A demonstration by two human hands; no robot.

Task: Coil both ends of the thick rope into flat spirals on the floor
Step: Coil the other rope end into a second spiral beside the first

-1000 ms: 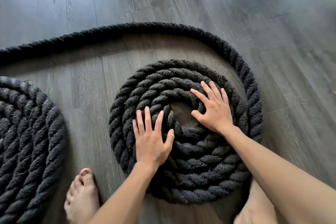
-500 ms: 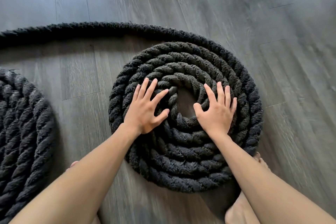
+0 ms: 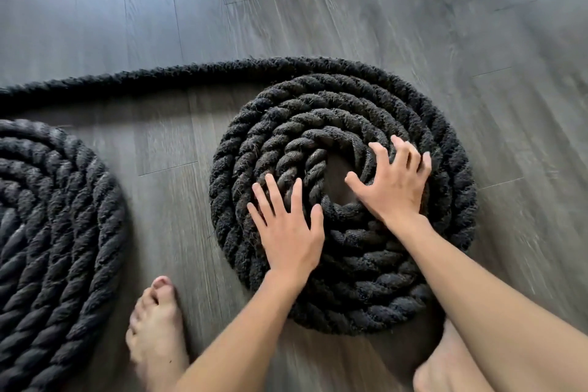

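A thick black twisted rope lies on the grey wood floor. One end forms a flat spiral [image 3: 350,99] of several turns in front of me, with a small bare gap at its middle. My left hand [image 3: 288,229] lies flat on the spiral's lower left turns, fingers spread. My right hand [image 3: 393,184] presses on the inner turns to the right of the gap, fingers spread and curled. A second spiral [image 3: 54,216] lies at the left edge, partly out of frame. A straight stretch of rope [image 3: 133,79] runs from the near spiral's top toward the left.
My bare left foot [image 3: 156,325] stands on the floor between the two spirals. My right foot [image 3: 445,363] shows just below the near spiral. Grey wood plank floor [image 3: 318,3] stretches beyond the rope.
The spiral has turned and its outer loop has closed in tight against the coil. My left hand slid down to the lower left turns. My right hand has curled its fingers on the inner turns.
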